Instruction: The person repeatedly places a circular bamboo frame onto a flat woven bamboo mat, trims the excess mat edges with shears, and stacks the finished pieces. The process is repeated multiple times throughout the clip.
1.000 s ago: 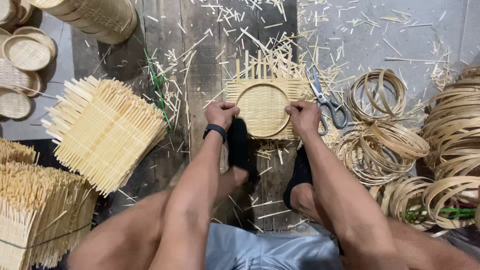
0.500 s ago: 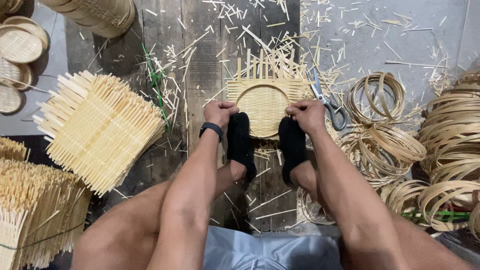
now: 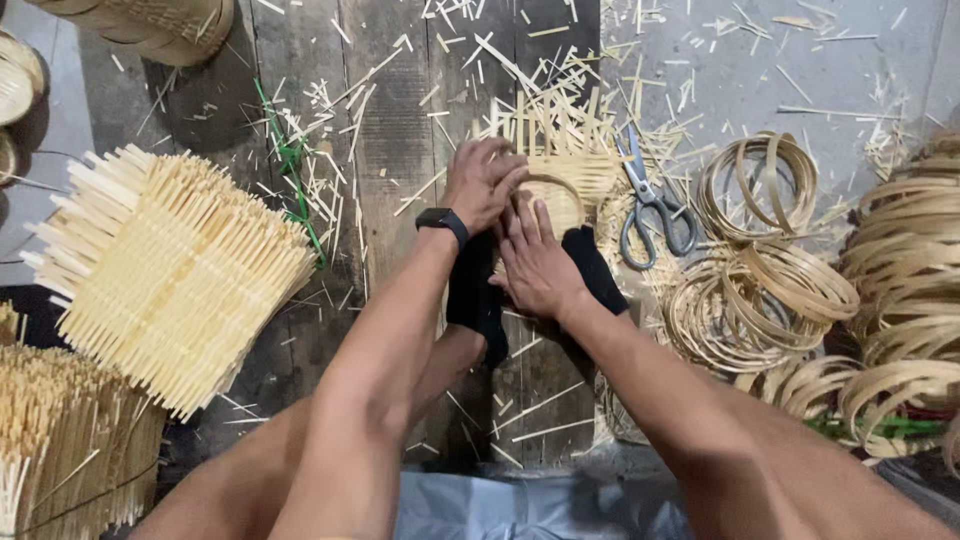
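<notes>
A square woven bamboo mat with a round bamboo hoop (image 3: 560,185) on it lies on the wooden floor ahead of me. My left hand (image 3: 482,180), with a black watch on its wrist, curls over the hoop's left rim and grips it. Flat on the mat's near part rests my right hand (image 3: 535,262), fingers spread and pressing down. My two feet in black socks (image 3: 478,300) hold the mat's near edge, one on each side of the right hand.
Grey-handled scissors (image 3: 650,205) lie just right of the mat. Loose bamboo hoops (image 3: 770,290) pile up at the right. Stacks of woven mats (image 3: 165,270) sit at the left, with finished baskets (image 3: 150,20) at the top left. Bamboo offcuts litter the boards.
Both hands moved from the mat's lower corners onto its middle. The left now grips the hoop's rim and the right lies flat on the mat. The view has shifted closer.
</notes>
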